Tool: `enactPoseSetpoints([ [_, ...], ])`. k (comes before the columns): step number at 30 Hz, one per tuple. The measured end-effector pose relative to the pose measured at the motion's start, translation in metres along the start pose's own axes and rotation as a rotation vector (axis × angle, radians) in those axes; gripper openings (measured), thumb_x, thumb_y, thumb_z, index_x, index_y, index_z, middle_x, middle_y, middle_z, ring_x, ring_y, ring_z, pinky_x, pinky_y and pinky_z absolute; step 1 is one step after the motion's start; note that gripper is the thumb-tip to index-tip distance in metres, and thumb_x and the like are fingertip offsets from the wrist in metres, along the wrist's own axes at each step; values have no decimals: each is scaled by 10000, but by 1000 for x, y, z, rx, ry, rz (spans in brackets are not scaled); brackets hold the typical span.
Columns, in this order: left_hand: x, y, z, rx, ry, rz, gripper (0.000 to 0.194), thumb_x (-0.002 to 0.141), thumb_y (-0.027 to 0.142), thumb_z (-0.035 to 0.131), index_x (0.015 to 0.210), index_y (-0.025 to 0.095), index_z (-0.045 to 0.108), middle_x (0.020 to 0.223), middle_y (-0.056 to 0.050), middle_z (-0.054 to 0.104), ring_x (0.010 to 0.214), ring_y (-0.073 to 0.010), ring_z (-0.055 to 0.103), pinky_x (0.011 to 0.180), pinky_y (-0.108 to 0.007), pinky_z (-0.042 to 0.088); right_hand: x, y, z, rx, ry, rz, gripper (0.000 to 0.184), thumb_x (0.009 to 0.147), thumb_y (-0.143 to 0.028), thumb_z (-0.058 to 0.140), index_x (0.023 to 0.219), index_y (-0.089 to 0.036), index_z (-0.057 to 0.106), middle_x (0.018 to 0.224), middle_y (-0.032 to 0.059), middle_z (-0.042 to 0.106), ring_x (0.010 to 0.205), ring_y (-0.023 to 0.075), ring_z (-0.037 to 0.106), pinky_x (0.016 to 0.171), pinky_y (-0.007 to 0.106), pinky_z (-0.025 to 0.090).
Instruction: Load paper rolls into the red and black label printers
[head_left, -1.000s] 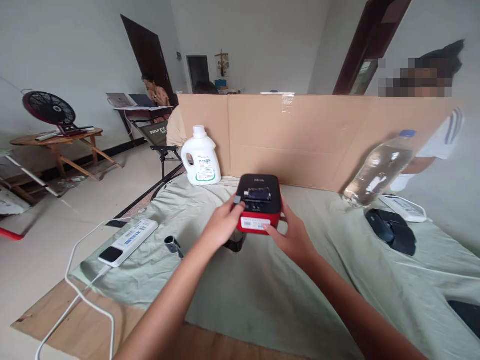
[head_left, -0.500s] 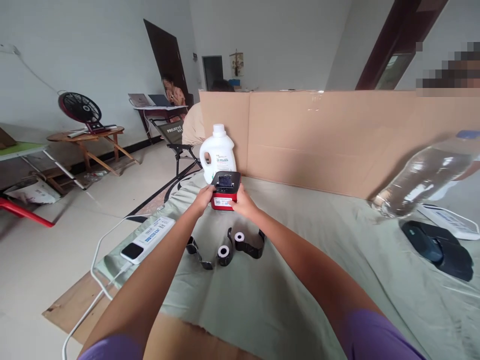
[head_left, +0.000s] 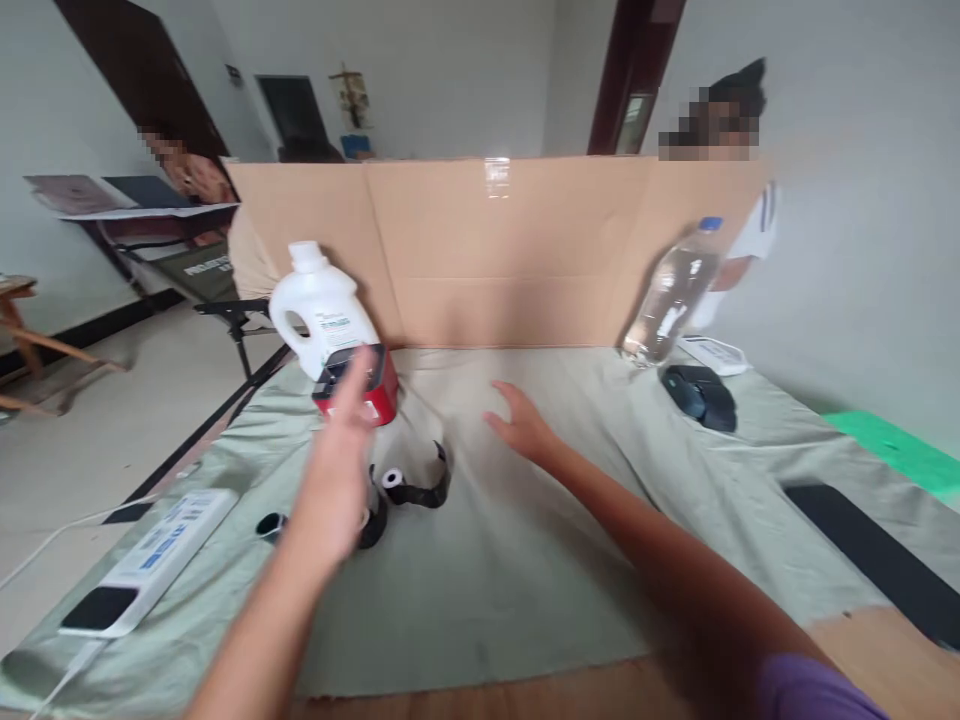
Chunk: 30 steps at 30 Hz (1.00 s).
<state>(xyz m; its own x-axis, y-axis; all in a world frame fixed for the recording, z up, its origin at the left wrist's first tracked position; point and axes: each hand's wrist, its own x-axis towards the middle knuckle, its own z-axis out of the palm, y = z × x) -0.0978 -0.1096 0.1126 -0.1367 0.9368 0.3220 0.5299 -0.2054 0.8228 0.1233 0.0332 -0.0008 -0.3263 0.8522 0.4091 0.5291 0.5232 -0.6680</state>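
Two hands reach over the cloth-covered table, and the step looks like a pause between holds, with the red-and-black box [head_left: 386, 385] resting close in front of the white jug [head_left: 330, 312]. The left hand [head_left: 334, 485] is blurred and edge-on, its outstretched fingers overlapping the box; I cannot tell whether they touch it, or whether they are spread or pressed together. The right hand [head_left: 523, 425] has thumb and fingers apart, with nothing between them, to the right of the box.

Nearest on the cloth are a white-cored roll with a black strip [head_left: 427, 495], another dark roll [head_left: 373, 530] (half hidden behind the left hand) and a black curl [head_left: 270, 527] left of that forearm. To judge from this layout, a next move on the rolls would call for the left hand clearing the view and a light pinch, since the loose strip could drag or uncurl.
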Motion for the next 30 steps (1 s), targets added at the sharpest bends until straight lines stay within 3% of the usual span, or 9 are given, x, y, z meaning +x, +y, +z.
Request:
enactPoseSetpoints([
  [2,-45,12,47,54,-294,164,525,1007,482,327,1524,394,364,1583,54,413,1499,-216,319,1240,-429,277,-45,40,-67,-162,155,64,492,882,-403,550,1321,-181,544,1353,155,582,1290,291,517,1122,509,379],
  [4,-79,9,96,202,-654,353,542,1015,414,349,1549,325,353,1622,7,338,1500,-226,323,1257,-450,241,-84,79,-135,-326,304,170,468,857,-412,538,1236,-142,587,1260,184,612,1217,319,537,1075,510,401],
  [5,-91,3,118,289,-748,400,548,1019,403,344,1554,280,354,1623,-26,330,1505,-237,312,1260,-476,221,-99,97,-166,-408,361,230,468,853,-421,529,1213,-129,594,1238,192,614,1203,326,529,1069,501,394],
  [8,-108,-18,155,463,-861,514,587,1033,440,324,1586,253,265,1647,-32,253,1538,-263,213,1261,-549,148,-124,140,-236,-581,493,454,567,813,-465,555,1244,-97,561,1247,215,594,1227,356,483,1081,496,342],
  [11,-116,-28,158,544,-879,583,631,1030,445,345,1608,281,152,1664,-15,189,1551,-276,150,1255,-572,128,-124,167,-264,-584,515,702,787,760,-540,629,1365,-65,461,1334,256,532,1279,394,448,1073,496,338],
  [17,-124,-18,149,552,-863,574,643,1026,438,376,1607,331,123,1661,5,213,1544,-260,190,1264,-530,158,-94,188,-260,-474,459,881,1073,649,-552,752,1492,-77,290,1400,289,453,1304,443,446,1050,518,377],
  [21,-124,-17,151,551,-871,552,631,1027,428,368,1606,326,138,1664,14,204,1548,-264,173,1260,-546,150,-90,171,-248,-484,538,907,1081,584,-496,785,1457,-61,318,1365,293,440,1296,456,422,1072,525,346],
  [25,-125,-18,151,534,-866,543,606,1034,443,335,1603,319,165,1663,17,210,1551,-253,161,1264,-534,124,-104,112,-206,-456,598,721,1106,577,-536,771,1462,-70,299,1274,241,461,1236,445,434,1061,540,347],
  [30,-127,-19,151,486,-818,552,589,1040,485,286,1594,300,214,1657,13,245,1551,-244,162,1264,-528,110,-112,8,-123,-415,434,414,1026,636,-504,743,1478,-117,303,1156,170,493,1153,382,474,1018,481,409],
])
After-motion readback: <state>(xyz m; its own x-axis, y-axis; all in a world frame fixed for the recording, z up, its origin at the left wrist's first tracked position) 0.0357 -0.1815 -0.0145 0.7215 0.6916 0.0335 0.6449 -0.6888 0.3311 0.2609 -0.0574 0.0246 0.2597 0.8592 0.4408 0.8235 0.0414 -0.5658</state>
